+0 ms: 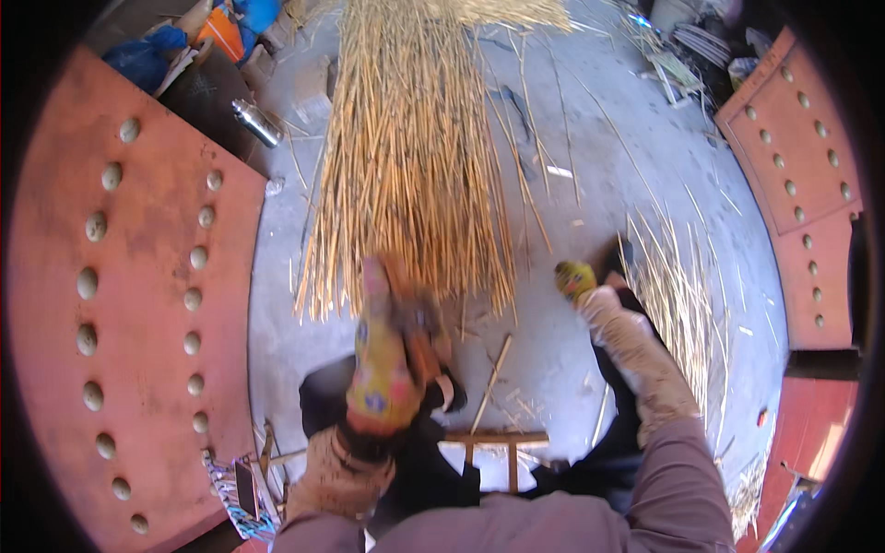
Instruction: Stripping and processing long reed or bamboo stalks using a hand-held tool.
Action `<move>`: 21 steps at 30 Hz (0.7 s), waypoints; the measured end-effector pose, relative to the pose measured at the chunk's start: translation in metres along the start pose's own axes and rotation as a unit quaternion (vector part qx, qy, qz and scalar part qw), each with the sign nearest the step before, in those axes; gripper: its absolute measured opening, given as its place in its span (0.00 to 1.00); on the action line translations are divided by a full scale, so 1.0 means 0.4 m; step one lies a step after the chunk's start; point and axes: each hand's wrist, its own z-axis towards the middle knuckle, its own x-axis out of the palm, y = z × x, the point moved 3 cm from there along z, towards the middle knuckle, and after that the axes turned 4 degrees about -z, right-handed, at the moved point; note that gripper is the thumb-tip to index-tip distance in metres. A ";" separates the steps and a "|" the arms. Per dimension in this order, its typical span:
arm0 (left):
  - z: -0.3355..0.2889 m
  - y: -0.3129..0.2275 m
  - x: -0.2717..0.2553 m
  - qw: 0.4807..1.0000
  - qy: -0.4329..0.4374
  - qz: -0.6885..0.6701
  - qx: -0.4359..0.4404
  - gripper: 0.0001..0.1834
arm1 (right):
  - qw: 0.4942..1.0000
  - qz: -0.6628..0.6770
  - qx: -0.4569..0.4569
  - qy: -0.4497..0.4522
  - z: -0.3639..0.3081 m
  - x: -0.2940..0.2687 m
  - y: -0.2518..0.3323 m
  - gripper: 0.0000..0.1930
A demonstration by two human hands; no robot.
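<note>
A long sheaf of thin yellow-brown stalks (410,175) lies on the floor before me, its cut ends toward me. My left hand (383,369), in a yellow patterned glove, is over its near end. Motion smears the fingers, and a brown and grey shape beside them is too blurred to name. My right hand (574,278), in a similar glove, is apart from the sheaf, near my right leg. It looks closed, and whatever may be inside is hidden. A smaller spread of pale stalks (678,304) lies to its right.
Red studded door panels stand on the left (147,304) and right (802,184). A silver flask (256,123) is near the left panel. Loose stalks litter the grey floor (572,212). A wooden crosspiece (498,437) shows between my legs. Bags and clutter fill the far corners.
</note>
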 end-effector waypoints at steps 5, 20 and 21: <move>-0.007 -0.029 -0.007 0.995 -0.089 0.018 -0.037 0.26 | 0.975 0.000 0.214 0.065 0.066 0.172 0.172 0.13; -0.011 0.007 0.021 0.994 0.021 -0.034 -0.101 0.26 | 0.977 0.095 0.190 -0.022 -0.032 -0.075 -0.583 0.11; -0.011 0.008 0.000 0.996 -0.003 -0.011 -0.086 0.27 | 0.978 0.017 0.191 0.081 -0.039 -0.124 -0.563 0.08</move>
